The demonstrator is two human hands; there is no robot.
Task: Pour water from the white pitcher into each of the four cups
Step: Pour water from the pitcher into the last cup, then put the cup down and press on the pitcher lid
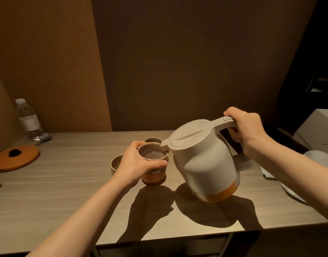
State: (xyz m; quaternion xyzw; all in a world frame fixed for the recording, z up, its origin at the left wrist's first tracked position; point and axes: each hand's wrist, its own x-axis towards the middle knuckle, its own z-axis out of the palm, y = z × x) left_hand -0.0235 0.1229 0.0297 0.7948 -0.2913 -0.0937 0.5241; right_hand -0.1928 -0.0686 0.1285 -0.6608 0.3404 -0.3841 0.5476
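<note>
Head view of a pale wood-grain worktop set against a dark brown wall. The right hand is wrapped round the handle of the white pitcher, which is lifted off the worktop and tilted to the left, its lid on and its spout over the rim of the near cup. The left hand curls round that cup from the left, thumb on the near side and fingers on the far side; clear water shows inside the cup. A second cup stands just left of the held cup, largely hidden by the left hand, and a third cup stands just behind it, with only the far rim visible. A fourth cup cannot be made out. At far left a clear plastic bottle stands upright near the wall, with a round orange board lying in front of it. At right, a white box and a white cloth lie behind the right forearm.
</note>
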